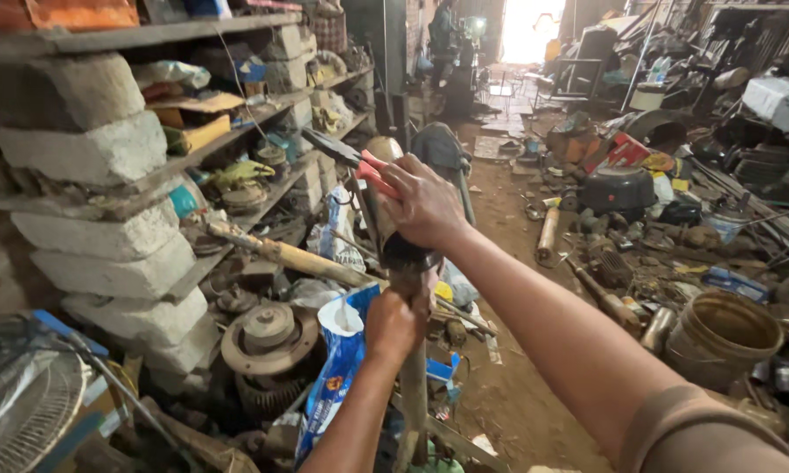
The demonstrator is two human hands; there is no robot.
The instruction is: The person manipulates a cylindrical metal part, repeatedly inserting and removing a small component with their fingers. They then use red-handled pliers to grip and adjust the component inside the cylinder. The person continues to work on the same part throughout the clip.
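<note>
Illumination is uneven; daylight enters through the open bright doorway at the far end, which is blown out to white glare; the cluttered interior falls to moderate dimness. The grey stone-block and plank shelving sits in soft shadow; wide-angle distortion bends the edges; the nearest tan sleeve is slightly blurred.

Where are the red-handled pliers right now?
In the head view, the red-handled pliers are just left of centre, gripped in the right hand above the upright bar that the left hand holds, in front of the cluttered shelves.
</note>
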